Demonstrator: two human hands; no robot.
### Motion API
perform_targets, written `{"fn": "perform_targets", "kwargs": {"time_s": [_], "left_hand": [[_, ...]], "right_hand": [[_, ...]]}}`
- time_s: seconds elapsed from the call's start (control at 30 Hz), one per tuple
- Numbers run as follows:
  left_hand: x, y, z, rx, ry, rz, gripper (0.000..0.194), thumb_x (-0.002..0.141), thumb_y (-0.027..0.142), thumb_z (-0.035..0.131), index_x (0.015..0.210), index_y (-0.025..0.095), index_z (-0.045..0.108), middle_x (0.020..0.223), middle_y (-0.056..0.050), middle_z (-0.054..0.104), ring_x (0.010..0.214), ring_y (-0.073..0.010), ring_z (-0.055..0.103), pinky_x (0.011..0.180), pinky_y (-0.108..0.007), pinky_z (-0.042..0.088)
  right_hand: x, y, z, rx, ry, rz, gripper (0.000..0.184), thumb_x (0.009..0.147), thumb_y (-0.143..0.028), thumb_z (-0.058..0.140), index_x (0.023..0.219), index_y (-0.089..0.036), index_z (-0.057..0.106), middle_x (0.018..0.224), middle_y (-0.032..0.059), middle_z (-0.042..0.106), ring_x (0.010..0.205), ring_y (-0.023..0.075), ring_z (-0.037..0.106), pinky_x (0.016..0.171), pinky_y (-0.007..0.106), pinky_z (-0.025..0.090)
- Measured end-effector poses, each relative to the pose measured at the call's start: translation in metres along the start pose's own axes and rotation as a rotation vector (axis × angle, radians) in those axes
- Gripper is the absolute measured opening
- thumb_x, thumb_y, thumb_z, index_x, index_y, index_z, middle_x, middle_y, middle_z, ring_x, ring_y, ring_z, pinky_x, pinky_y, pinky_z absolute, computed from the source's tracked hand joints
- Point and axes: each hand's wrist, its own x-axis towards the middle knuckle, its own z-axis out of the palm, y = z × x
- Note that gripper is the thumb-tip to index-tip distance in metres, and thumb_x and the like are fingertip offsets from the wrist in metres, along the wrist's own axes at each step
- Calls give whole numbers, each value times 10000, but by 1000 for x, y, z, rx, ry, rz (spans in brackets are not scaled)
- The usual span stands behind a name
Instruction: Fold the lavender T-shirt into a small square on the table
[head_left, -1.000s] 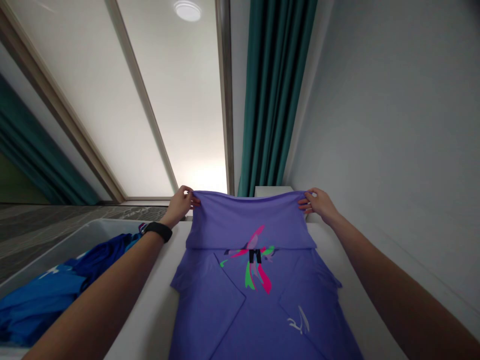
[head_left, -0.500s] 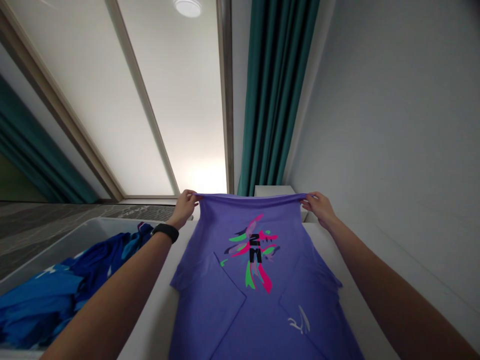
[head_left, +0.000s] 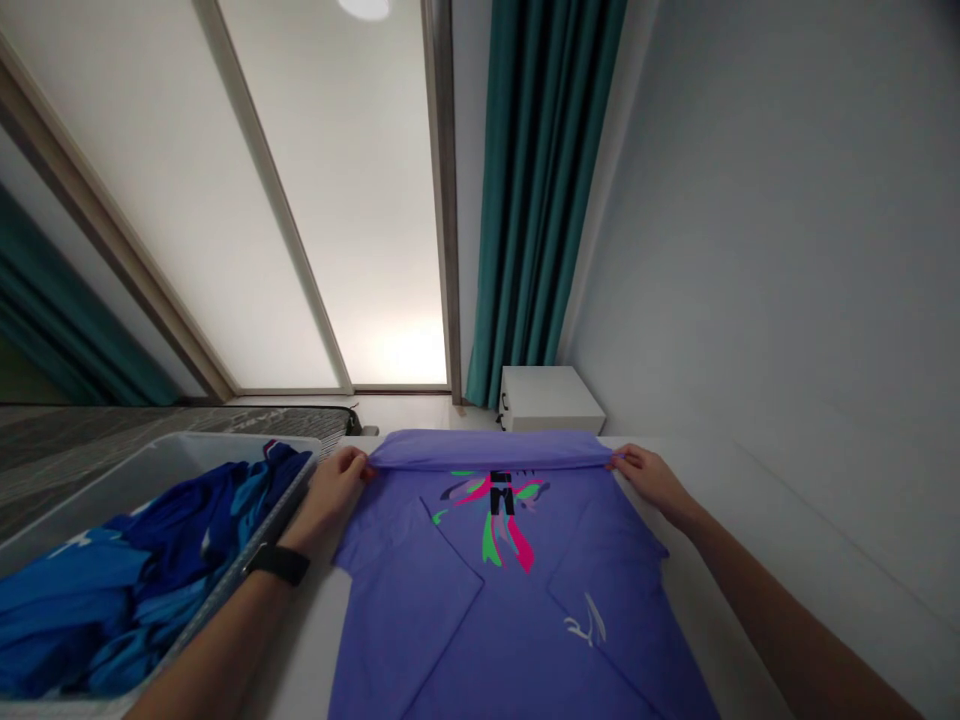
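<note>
Head — fingers (head_left: 364,465) on purple shirt (head_left: 499,600)

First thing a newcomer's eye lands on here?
Probably the purple shirt at bottom center, with its pink, green and black print; the left hand and right hand pinch the two ends of its folded far part. Next, likely the bright frosted panels at upper left, then the pale bin of blue clothes at lower left.
</note>
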Motion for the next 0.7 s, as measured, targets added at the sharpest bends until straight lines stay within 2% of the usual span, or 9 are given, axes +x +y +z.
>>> {"fn": "perform_targets", "kwargs": {"time_s": [0.07,0.17,0.33,0.4,0.5,0.6,0.7], "left_hand": [[-8,-3,1,51,-12,18,314,826,446,433,697,210,595,641,-22,686,642,-220,655,623,-310,481],[-11,-5,4,123,-19,60,383,828,533,438,667,217,582,622,-16,653,621,-214,619,594,-302,435],[-7,-7,8,196,27,50,382,774,589,468,656,230,526,600,-17,608,598,-216,592,574,-304,416],[-6,-9,8,135,12,58,363,749,583,500,762,224,559,665,-20,645,634,-222,616,600,-304,445],[-6,-12,6,51,-87,88,422,728,585,525,915,216,608,762,-31,693,705,-234,647,652,-311,484],[-7,-13,3,44,-157,122,427,754,595,505,876,214,653,839,-53,718,777,-238,658,712,-316,496],[-11,-13,-3,70,-205,164,428,773,567,504,903,201,683,810,-45,700,717,-216,636,677,-308,484]], "right_hand": [[-9,3,4,-53,6,-26,156,739,-353,535,740,-231,633,755,53,732,771,238,676,756,350,514],[-16,3,12,-168,88,-55,202,728,-333,461,709,-237,638,739,41,713,753,239,658,742,350,495],[-16,1,21,-238,192,-28,309,788,-467,454,597,-240,543,619,35,639,633,221,602,636,327,448],[-16,2,22,-233,194,-22,311,784,-496,479,614,-242,535,616,29,632,618,215,598,626,321,449],[-18,6,21,-185,163,-33,250,770,-458,491,744,-231,594,699,33,668,670,216,628,654,316,478],[-21,10,19,-158,95,-58,266,772,-404,472,856,-218,641,766,42,688,698,215,636,682,324,492],[-23,12,17,-224,84,-114,276,751,-331,445,872,-214,664,808,41,687,677,199,608,694,329,486]]}}
